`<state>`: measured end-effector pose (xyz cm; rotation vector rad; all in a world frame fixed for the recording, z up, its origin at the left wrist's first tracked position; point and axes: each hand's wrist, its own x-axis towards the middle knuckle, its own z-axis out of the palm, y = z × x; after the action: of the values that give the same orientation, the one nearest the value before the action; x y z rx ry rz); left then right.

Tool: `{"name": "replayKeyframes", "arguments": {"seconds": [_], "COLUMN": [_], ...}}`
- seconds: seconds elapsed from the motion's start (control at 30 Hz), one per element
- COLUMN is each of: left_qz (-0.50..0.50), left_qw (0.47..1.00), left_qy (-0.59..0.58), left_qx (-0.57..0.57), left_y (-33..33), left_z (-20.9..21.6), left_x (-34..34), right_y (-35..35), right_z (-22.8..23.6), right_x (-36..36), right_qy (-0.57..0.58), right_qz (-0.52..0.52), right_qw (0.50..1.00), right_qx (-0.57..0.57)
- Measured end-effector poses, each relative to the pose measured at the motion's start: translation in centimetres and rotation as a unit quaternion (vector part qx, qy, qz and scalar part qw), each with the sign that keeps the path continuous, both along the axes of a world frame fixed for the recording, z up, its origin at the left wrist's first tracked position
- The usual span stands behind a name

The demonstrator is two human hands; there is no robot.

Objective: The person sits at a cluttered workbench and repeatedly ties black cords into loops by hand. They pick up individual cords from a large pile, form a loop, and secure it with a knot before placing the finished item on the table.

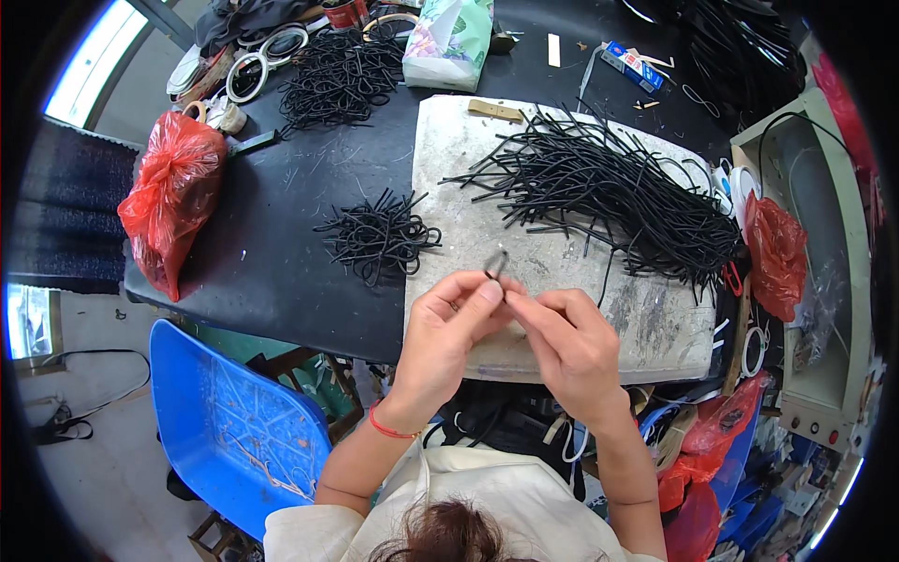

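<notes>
My left hand (pixel 448 328) and my right hand (pixel 573 351) meet above the near part of a worn white board (pixel 524 356). Pinched between their fingertips is a black cord (pixel 499 260), whose top shows as a small bent loop; the rest of it is hidden by the fingers. Beyond my right hand, a large heap of straight black cords (pixel 609 192) covers the board's far right. A smaller pile of looped black cords (pixel 379 234) lies left of my hands, across the board's left edge.
Around the board is a black tabletop (pixel 309 309). A red plastic bag (pixel 173 201) stands at its left, a tangled black cord pile (pixel 342 75) and a tissue pack (pixel 449 42) at the back. Below the left edge sits a blue plastic bin (pixel 234 412); a metal cabinet (pixel 824 253) rises at right.
</notes>
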<state>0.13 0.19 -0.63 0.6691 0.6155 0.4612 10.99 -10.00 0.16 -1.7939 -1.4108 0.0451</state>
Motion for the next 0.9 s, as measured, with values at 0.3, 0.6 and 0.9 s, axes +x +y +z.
{"name": "replayKeyframes", "arguments": {"seconds": [0.3,0.6,0.9], "left_qz": [-0.104,-0.1,-0.208], "left_qw": [0.994,0.991,0.843], "left_qy": [0.027,0.06,0.1], "left_qx": [-0.036,0.059,0.487], "left_y": [0.7,0.1,0.3], "left_z": [0.0,0.6,0.6], "left_x": [-0.2,0.0,-0.9], "right_y": [0.0,0.0,-0.1], "right_z": [0.5,0.3,4.0], "right_x": [0.9,1.0,2.1], "right_qy": [-0.092,-0.075,-0.091], "right_qz": [-0.018,-0.006,0.038], "right_qw": [0.995,0.997,0.994], "right_qx": [0.025,0.034,-0.046]}}
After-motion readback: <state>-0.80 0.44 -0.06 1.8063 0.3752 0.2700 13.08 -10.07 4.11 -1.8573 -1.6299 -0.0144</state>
